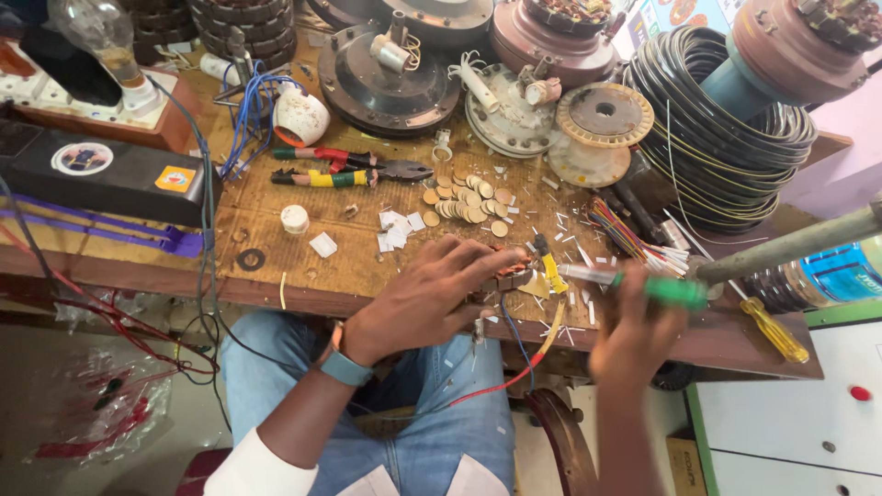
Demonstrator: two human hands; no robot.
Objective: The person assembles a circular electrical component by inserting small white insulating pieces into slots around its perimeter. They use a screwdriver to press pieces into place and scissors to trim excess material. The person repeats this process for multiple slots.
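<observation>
Black box (101, 174), round and orange labels

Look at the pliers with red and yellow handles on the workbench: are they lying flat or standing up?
Lying flat. The pliers rest on their side on the wooden workbench, handles pointing left and nose right, beyond the left hand; no hand touches them.
</observation>
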